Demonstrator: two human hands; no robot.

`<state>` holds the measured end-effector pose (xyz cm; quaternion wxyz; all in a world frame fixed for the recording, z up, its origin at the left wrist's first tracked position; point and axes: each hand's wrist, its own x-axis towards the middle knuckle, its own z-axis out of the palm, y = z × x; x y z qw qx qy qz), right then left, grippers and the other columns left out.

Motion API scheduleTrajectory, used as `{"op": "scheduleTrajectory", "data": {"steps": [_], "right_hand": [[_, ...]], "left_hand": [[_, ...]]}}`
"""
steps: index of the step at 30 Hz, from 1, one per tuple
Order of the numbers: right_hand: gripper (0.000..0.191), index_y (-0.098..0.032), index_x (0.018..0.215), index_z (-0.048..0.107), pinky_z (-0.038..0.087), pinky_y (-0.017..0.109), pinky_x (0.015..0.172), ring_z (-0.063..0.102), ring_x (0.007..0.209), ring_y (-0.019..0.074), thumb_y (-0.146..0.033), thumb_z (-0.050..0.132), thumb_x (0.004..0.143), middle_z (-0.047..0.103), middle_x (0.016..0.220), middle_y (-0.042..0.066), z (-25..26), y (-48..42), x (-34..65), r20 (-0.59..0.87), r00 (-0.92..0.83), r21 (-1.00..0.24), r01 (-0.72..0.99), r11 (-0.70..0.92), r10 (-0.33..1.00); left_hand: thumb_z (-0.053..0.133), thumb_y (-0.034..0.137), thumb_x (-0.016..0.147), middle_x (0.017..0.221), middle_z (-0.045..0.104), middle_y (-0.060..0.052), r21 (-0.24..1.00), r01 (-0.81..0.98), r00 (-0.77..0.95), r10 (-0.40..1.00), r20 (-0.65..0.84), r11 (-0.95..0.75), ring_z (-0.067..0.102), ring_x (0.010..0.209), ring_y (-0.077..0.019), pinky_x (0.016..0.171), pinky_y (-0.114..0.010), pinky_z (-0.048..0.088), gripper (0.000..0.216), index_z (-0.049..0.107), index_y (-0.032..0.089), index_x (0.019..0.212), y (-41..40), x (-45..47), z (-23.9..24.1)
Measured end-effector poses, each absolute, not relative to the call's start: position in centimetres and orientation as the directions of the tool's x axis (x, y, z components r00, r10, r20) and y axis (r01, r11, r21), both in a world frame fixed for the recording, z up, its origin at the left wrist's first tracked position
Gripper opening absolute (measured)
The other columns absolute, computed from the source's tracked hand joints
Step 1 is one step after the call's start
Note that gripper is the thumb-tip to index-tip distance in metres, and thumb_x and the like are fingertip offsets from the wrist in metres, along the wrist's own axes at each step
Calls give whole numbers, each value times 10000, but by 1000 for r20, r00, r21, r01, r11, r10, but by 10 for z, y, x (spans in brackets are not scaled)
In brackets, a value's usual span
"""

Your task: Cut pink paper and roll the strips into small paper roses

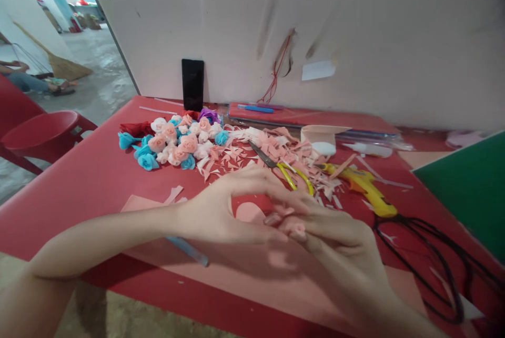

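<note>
My left hand (229,206) and my right hand (339,238) meet over the red table (90,180). Both pinch a small pink paper flower (294,228) between their fingertips. A loose pink paper piece (250,212) lies under the left hand's arched fingers. Pink paper sheets (145,202) lie flat beneath my forearms, with a light blue stick (189,251) poking out under the left wrist.
A heap of pink, white and blue paper roses (177,143) lies at the back left. Pink paper scraps (272,148), yellow-handled scissors (290,172), a yellow glue gun (366,185) with black cord (430,264), a black phone (192,84), a green board (469,185) and a red chair (39,132) surround me.
</note>
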<state>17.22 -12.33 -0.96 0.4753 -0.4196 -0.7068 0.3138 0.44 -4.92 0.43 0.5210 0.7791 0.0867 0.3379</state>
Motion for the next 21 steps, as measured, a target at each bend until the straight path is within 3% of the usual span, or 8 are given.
{"op": "scheduleTrajectory", "data": {"steps": [4, 9, 15, 21], "right_hand": [[160, -269, 732, 689, 500, 277, 777, 616, 649, 126, -205, 586, 835, 698, 756, -25, -7, -122, 174, 413, -189, -851, 269, 451, 891], [167, -277, 750, 700, 441, 273, 891, 633, 726, 116, -154, 608, 813, 717, 810, -47, -9, -120, 175, 402, -281, -853, 231, 468, 871], [207, -268, 694, 707, 479, 280, 736, 607, 739, 152, -171, 582, 828, 696, 712, -22, -10, -121, 175, 333, -311, -874, 253, 415, 890], [184, -280, 727, 719, 476, 288, 766, 602, 780, 158, -163, 604, 810, 712, 796, -19, -9, -120, 174, 354, -279, -880, 223, 419, 893]], "left_hand": [[557, 159, 808, 945, 614, -46, 914, -236, 761, 522, 384, -330, 563, 902, -143, 784, -261, 466, 200, 601, 175, 1002, -49, 1, 7], [561, 162, 802, 851, 616, -31, 955, -100, 773, 582, 251, -279, 586, 812, -120, 703, -217, 481, 164, 588, 146, 962, -52, 3, 8], [526, 144, 818, 702, 614, -9, 868, -85, 719, 573, 393, -489, 588, 709, -104, 713, -225, 476, 82, 594, 135, 862, -55, 5, 6], [505, 173, 838, 752, 590, -18, 929, -95, 752, 586, 302, -358, 571, 735, -97, 715, -213, 472, 81, 552, 125, 881, -54, 3, 10]]}}
